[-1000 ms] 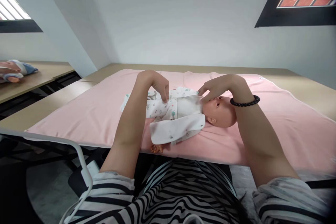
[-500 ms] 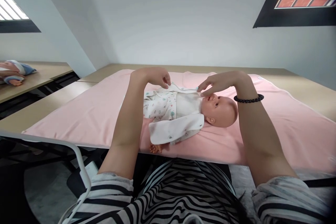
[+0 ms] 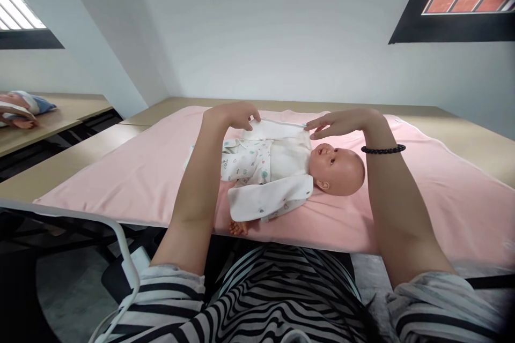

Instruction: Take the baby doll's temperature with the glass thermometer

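- Head view: your left hand (image 3: 235,116) pinches one end of the far flap of the baby garment (image 3: 267,163), and your right hand (image 3: 341,122) pinches the other end, holding the flap lifted.
- The garment is on the doll (image 3: 336,169), which lies on its back, head to the right, near the table's near edge.
- A pink blanket (image 3: 422,182) covers the wooden table (image 3: 470,134).
- White walls rise behind; another doll (image 3: 18,110) lies far left.

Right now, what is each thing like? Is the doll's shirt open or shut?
Doll: lying on its back, head to the right.
Doll's shirt: open, far flap lifted, near flap spread flat.
Pink blanket: spread flat on the table.
Left hand: pinching the lifted flap.
Right hand: pinching the flap's other end.
Bracelet: on the right wrist.
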`<act>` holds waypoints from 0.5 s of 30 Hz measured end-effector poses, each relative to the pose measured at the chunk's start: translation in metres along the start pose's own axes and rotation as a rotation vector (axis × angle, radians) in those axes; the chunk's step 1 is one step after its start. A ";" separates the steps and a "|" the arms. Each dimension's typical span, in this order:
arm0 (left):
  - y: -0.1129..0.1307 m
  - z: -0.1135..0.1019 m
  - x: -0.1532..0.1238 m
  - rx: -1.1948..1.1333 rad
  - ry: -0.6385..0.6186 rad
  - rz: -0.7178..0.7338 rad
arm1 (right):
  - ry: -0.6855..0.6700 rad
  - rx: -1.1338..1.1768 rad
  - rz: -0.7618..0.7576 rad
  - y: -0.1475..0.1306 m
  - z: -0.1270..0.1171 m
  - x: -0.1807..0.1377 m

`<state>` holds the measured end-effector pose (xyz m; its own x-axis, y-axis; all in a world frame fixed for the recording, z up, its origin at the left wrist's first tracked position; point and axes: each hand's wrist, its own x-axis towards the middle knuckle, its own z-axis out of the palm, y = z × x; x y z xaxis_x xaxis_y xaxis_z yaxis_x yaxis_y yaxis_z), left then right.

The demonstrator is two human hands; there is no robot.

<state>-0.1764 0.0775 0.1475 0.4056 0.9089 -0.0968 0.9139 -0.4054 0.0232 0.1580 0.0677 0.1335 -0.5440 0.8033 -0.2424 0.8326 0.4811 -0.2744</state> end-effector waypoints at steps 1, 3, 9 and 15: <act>0.000 0.003 0.003 0.033 0.024 0.012 | 0.012 0.001 0.009 0.002 0.001 0.002; 0.003 0.009 0.011 0.117 0.050 0.067 | 0.023 0.016 0.023 0.007 0.004 0.006; 0.015 0.036 0.039 0.312 0.049 0.063 | -0.048 0.094 0.092 0.040 0.018 0.020; 0.007 0.056 0.059 0.197 0.002 -0.012 | -0.073 0.123 0.142 0.049 0.017 0.020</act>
<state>-0.1467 0.1227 0.0858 0.3947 0.9140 -0.0939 0.8976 -0.4054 -0.1729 0.1859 0.1009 0.0994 -0.4321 0.8302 -0.3523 0.8848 0.3147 -0.3437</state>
